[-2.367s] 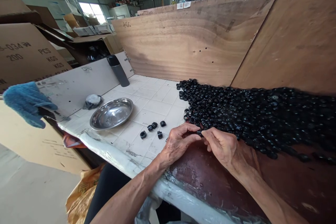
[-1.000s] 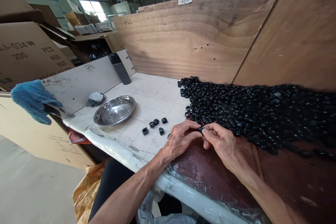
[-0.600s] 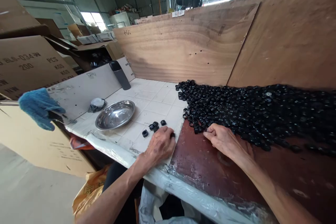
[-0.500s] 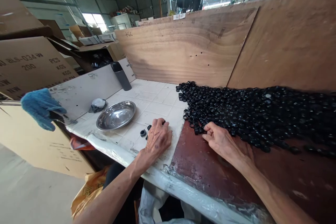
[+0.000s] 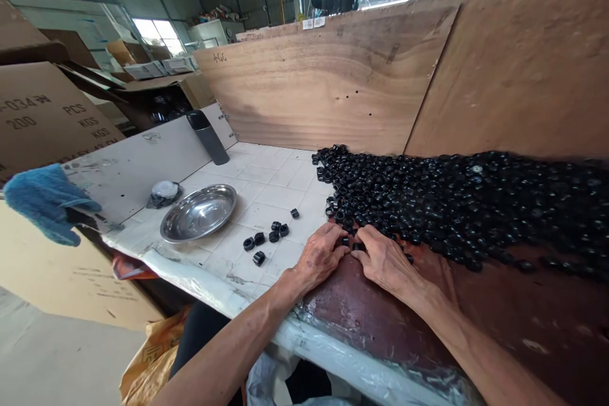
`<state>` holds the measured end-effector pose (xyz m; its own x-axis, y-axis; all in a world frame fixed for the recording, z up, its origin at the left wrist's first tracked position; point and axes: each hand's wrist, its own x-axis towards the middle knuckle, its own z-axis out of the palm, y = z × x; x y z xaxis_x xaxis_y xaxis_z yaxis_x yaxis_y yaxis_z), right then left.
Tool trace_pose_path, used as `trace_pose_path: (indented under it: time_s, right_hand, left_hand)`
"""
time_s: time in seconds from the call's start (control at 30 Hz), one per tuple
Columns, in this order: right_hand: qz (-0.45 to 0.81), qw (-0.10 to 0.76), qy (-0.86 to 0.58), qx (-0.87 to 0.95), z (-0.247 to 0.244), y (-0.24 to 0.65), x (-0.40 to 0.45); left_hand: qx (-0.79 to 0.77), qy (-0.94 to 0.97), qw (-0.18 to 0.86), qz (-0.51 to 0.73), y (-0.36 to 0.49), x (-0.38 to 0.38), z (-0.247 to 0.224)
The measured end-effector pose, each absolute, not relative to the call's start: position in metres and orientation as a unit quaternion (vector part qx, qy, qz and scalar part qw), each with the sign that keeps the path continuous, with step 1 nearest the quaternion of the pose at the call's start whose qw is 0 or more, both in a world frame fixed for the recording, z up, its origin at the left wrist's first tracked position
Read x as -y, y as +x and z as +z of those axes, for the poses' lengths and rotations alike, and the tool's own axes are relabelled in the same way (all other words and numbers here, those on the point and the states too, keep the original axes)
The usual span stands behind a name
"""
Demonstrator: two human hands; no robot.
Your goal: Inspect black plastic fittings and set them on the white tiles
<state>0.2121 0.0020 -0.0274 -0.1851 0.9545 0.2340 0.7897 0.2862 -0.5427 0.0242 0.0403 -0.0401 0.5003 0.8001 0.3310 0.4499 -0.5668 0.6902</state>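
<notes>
A worker's bare hands meet at the near edge of a heap of black rings, the left hand (image 5: 320,258) and right hand (image 5: 386,261) nearly touching over a red-brown panel (image 5: 368,314). The left hand is curled, thumb and forefinger nearly closed about a small black ring (image 5: 345,242); the right hand, its fingers bent, has a second ring (image 5: 356,246) between thumb and forefinger, partly hidden by the fingertips. The pile (image 5: 428,196) spreads from just beyond the hands toward the right, along the foot of a tall plywood wall (image 5: 304,89). Seven loose rings (image 5: 259,238) lie scattered on white tiles (image 5: 271,171) to the left of the hands, some close together and one nearer the pile. Farther left, a shallow steel bowl (image 5: 198,212) sits on the tiles, a wrapped white bundle (image 5: 164,193) just beside it. A dark gray bottle (image 5: 209,138) with a black cap stands near the corner, by a low white side board (image 5: 137,162). A blue cloth (image 5: 45,200) hangs over the board's near end, in front of printed cartons (image 5: 47,117). Strip lights glow beyond the wall.
</notes>
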Motion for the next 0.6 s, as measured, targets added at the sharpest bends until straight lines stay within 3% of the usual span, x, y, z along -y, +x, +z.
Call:
trace_pose_path:
  time_s: [0.1,0.33,0.43,0.6]
  right_hand:
    - [0.179,0.296,-0.583,0.735,-0.027,0.213,-0.003]
    - [0.295,0.376,-0.59,0.65,-0.014,0.221,-0.008]
    - [0.367,0.435,-0.564,0.598,-0.006,0.22,-0.007]
    - [0.332,0.49,-0.546,0.592,0.003,0.217,-0.002]
  left_hand:
    - [-0.415,0.783,0.33,0.325,0.024,-0.039,-0.038]
    - [-0.343,0.585,0.618,0.398,0.031,-0.037,-0.022]
    - [-0.325,0.517,0.674,0.417,0.03,-0.034,-0.011]
    - [-0.309,0.447,0.714,0.441,0.029,-0.03,0.004]
